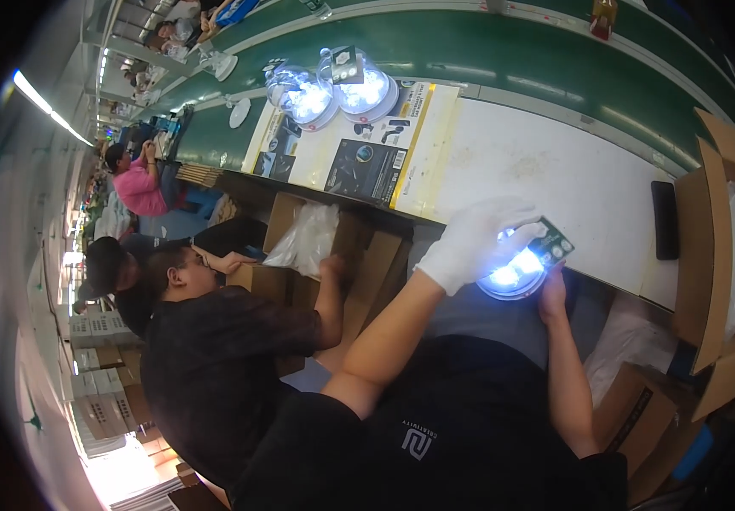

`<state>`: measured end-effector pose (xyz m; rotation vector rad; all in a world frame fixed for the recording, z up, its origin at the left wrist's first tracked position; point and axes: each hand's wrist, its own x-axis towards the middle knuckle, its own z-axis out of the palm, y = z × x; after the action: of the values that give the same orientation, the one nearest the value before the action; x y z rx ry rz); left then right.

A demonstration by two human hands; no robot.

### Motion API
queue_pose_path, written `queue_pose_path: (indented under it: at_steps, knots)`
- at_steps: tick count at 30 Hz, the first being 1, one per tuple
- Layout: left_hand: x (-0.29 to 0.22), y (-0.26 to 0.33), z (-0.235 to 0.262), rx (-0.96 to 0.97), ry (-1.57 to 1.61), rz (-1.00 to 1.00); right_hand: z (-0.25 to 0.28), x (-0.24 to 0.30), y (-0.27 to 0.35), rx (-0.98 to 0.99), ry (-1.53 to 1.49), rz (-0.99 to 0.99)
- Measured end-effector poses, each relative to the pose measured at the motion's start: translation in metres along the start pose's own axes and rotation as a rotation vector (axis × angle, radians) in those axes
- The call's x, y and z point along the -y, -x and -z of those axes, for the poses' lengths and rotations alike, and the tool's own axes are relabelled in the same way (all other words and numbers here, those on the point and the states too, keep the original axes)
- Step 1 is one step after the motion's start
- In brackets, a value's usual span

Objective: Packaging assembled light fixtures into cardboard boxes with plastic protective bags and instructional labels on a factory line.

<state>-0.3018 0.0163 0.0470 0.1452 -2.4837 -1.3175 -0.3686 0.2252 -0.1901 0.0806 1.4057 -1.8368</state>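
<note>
A lit lamp [513, 284] with a clear dome and a round white base glows in front of me, near the edge of the white tabletop. My left hand [475, 244], in a white glove, is closed around its upper side. A dark green card [556, 242] sits at the dome, close to the gloved fingertips. My bare right hand [553, 295] grips the lamp from the right, low by the base; its fingers are partly hidden. Two similar lit lamps, one on the left [306, 104] and one with a card [365, 92], stand on the table.
A printed cardboard sheet [367, 171] lies under the standing lamps. The white tabletop [546, 157] borders a green conveyor [469, 43]. At right are a black oblong object [665, 221] and an open carton [698, 255]. A co-worker [222, 341] on my left handles a plastic-lined carton [282, 213].
</note>
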Motion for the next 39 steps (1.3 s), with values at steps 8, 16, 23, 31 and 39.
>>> queue_pose_path:
  at_steps: [8,16,23,31,39]
  knots:
    - [0.010,-0.027,-0.006,0.400,-0.229,0.234,-0.027,0.016,0.004,-0.180,-0.004,0.002]
    - [0.066,-0.011,-0.011,0.706,0.463,0.384,-0.012,0.008,0.007,-0.005,-0.006,0.043]
    - [-0.010,0.010,-0.045,1.090,0.166,-0.104,-0.019,0.023,0.011,0.291,0.248,0.006]
    - [-0.023,0.014,-0.046,1.190,-0.120,-0.275,-0.018,0.025,0.013,0.255,0.390,0.041]
    - [0.051,0.015,-0.044,0.914,0.470,0.292,-0.020,0.017,0.005,0.258,0.328,0.008]
